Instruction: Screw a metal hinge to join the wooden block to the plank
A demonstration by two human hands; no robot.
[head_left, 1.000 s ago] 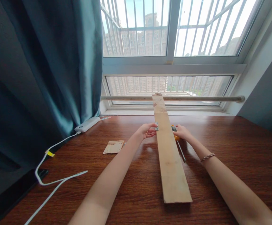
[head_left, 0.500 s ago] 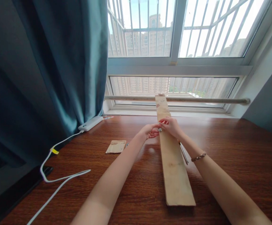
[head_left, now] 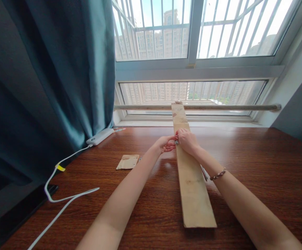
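Observation:
A long, pale wooden board point(head_left: 196, 194) lies lengthwise on the table, pointing toward the window. At its left edge, well up its length, is a small shiny metal piece point(head_left: 176, 142), too small to name. My left hand point(head_left: 165, 144) reaches in from the left, thumb and forefinger closed at that piece, other fingers curled beside the board. Over the board, my right hand point(head_left: 187, 141) is closed, its fingertips meeting the left ones at the same spot; what they pinch is mostly hidden. Partly behind my right forearm, a thin metal rod-like tool point(head_left: 204, 173) lies along the board's right side.
A small square wooden piece point(head_left: 127, 162) lies left of my left forearm, with a small metal fastener point(head_left: 140, 159) beside it. Farther left are a white power strip point(head_left: 100, 136) and its white cable point(head_left: 62, 201). A horizontal rail point(head_left: 229, 108) runs before the window behind the board's far end.
My right hand has turned slightly and its fingers have curled in more at the metal piece. My left hand keeps its place there. The view has shifted a little.

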